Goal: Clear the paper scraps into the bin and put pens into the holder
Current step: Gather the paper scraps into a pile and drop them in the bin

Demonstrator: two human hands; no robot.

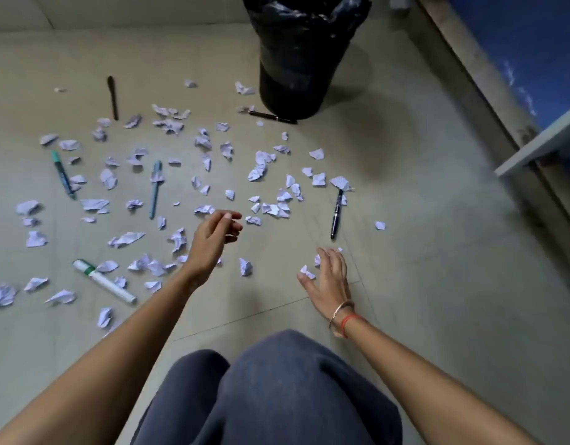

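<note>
Several crumpled white paper scraps (258, 172) are strewn over the beige floor. Among them lie several pens: a black one (112, 97), a black one by the bin (272, 117), a green marker (63, 175), a blue pen (155, 189), a dark fountain pen (336, 215) and a white marker (103, 281). The bin (296, 59), lined with a black bag, stands at the top centre. My left hand (213, 239) hovers with loosely curled fingers and holds nothing. My right hand (328, 277) lies spread on the floor, its fingers touching two small scraps (307, 272). No pen holder is in view.
My knees in grey trousers (277, 390) fill the lower middle. A skirting edge and a blue wall (508, 33) run along the right, with a pale shelf edge (540, 142) jutting out. A lone scrap (380, 225) lies on bare floor to the right.
</note>
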